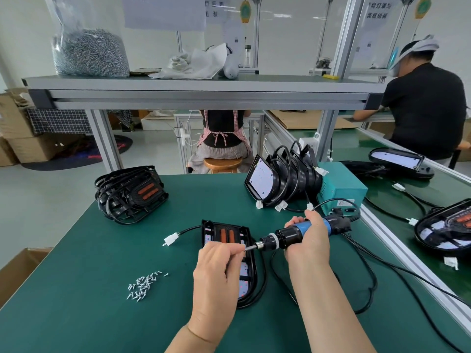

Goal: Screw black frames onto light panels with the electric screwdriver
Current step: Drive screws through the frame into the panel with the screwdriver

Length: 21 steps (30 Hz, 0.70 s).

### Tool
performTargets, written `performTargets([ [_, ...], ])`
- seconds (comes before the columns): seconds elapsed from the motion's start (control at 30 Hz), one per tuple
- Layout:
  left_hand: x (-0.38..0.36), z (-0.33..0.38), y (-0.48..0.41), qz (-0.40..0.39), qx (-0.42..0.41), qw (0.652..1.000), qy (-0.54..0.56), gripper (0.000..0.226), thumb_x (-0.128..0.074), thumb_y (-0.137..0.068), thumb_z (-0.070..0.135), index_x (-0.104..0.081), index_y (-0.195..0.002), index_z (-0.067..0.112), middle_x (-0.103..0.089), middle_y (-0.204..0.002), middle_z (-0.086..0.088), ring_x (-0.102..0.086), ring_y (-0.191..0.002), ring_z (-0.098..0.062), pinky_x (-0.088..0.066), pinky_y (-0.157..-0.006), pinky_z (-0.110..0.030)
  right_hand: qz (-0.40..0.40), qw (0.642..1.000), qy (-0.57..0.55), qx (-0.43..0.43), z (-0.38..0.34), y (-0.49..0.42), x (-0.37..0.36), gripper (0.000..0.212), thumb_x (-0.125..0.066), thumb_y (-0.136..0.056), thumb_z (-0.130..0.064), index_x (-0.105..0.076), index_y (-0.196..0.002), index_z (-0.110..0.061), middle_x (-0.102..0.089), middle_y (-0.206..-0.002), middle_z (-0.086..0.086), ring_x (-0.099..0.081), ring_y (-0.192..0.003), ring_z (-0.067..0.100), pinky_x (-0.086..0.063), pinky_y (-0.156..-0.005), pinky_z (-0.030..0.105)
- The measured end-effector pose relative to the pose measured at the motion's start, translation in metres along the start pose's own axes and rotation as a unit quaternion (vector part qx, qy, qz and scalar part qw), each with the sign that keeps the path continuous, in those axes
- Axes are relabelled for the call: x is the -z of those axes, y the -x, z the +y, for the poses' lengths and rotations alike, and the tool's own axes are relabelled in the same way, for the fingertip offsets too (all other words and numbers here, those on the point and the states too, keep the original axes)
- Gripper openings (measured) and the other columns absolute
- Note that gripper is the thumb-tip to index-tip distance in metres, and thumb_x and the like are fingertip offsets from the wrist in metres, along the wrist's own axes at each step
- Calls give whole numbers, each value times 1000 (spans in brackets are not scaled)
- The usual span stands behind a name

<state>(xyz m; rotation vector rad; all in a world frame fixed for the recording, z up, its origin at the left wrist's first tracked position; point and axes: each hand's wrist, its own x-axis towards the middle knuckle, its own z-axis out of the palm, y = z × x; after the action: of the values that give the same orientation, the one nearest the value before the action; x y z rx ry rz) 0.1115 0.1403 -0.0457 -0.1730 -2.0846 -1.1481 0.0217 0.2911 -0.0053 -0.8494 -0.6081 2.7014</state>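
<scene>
A light panel with a black frame (pixel 230 231) lies flat on the green mat in front of me, two orange strips showing at its far end. My right hand (pixel 309 238) grips the black-and-blue electric screwdriver (pixel 293 235), held nearly level with its bit pointing left. My left hand (pixel 219 266) hovers over the panel, its fingertips pinched at the bit's tip; a screw there is too small to make out. A small heap of loose silver screws (pixel 145 286) lies on the mat to the left.
A stack of black frames (pixel 130 193) sits at the far left of the mat, a row of upright panels (pixel 280 174) with cables at the far right beside a teal power box (pixel 341 189). More panels lie on the conveyor at right. Two people work beyond.
</scene>
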Motion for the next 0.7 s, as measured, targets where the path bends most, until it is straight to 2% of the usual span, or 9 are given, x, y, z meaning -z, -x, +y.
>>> performTargets([
  [0.07, -1, -6, -1, 6, -92, 995, -36, 10, -66, -87, 6, -74, -86, 13, -63, -82, 14, -53, -85, -7, -47, -73, -26, 6, 1000, 16, -16, 0, -3, 2, 15, -66, -93, -7, -52, -97, -7, -55, -77, 6, -54, -62, 18, -51, -59, 27],
  [0.1, -1, -9, -1, 6, -106, 994, -40, 9, -67, -86, 6, -75, -87, 11, -64, -82, 12, -53, -86, -7, -47, -74, -28, 9, 1000, 21, -17, 1, -4, 3, 14, -66, -93, -7, -52, -93, -7, -55, -77, 6, -54, -62, 18, -51, -59, 27],
  [0.2, 1, -10, -1, -16, -42, 999, -10, 18, -71, -89, 7, -73, -103, 18, -68, -90, 17, -55, -95, -1, -48, -80, -25, 12, 1000, 24, -9, 2, -5, 5, 14, -66, -93, -7, -52, -92, -8, -55, -76, 6, -54, -61, 18, -52, -58, 27],
  [0.3, 2, -9, 0, -40, 28, 999, 23, 49, -75, -87, 2, -61, -122, 33, -69, -100, 26, -53, -110, 5, -39, -93, -7, 16, 1000, 14, 11, 1, -6, 4, 14, -67, -91, -5, -54, -96, -8, -56, -75, 6, -55, -59, 18, -53, -58, 28],
  [0.4, 2, -6, -4, -53, 68, 996, 34, 63, -76, -87, 4, -49, -124, 48, -68, -101, 33, -55, -113, 2, -33, -92, 0, 16, 999, 19, 24, -2, -7, 1, 16, -67, -91, -6, -55, -101, -8, -57, -76, 6, -55, -59, 17, -53, -57, 28],
  [0.47, 3, -5, -6, -56, 85, 994, 32, 65, -77, -86, 8, -48, -123, 52, -67, -102, 36, -56, -113, 0, -32, -93, 0, 15, 999, 20, 34, -2, -9, 0, 19, -68, -90, -5, -55, -104, -8, -58, -76, 6, -56, -59, 17, -54, -57, 28],
  [0.53, 5, -8, -8, -51, 87, 995, 11, 62, -79, -84, 16, -50, -127, 49, -66, -106, 35, -50, -115, 2, -31, -97, -3, 14, 998, 21, 48, -3, -11, -1, 21, -69, -90, -5, -57, -107, -8, -58, -76, 5, -57, -59, 17, -54, -56, 28],
  [0.6, 7, -16, -10, -18, 91, 995, -30, 56, -79, -82, 24, -55, -132, 36, -62, -115, 28, -43, -119, 3, -30, -104, -12, 11, 997, 25, 67, -4, -12, -3, 23, -69, -89, -4, -57, -109, -7, -59, -76, 5, -58, -58, 16, -54, -57, 28],
  [0.7, 12, -32, -22, -15, 221, 973, -72, 65, -76, -84, 32, -47, -141, 20, -48, -132, 6, -39, -127, -13, -33, -106, -30, -2, 993, 27, 115, -8, -13, -11, 22, -69, -89, -4, -56, -106, -7, -58, -76, 6, -58, -56, 15, -53, -57, 28],
])
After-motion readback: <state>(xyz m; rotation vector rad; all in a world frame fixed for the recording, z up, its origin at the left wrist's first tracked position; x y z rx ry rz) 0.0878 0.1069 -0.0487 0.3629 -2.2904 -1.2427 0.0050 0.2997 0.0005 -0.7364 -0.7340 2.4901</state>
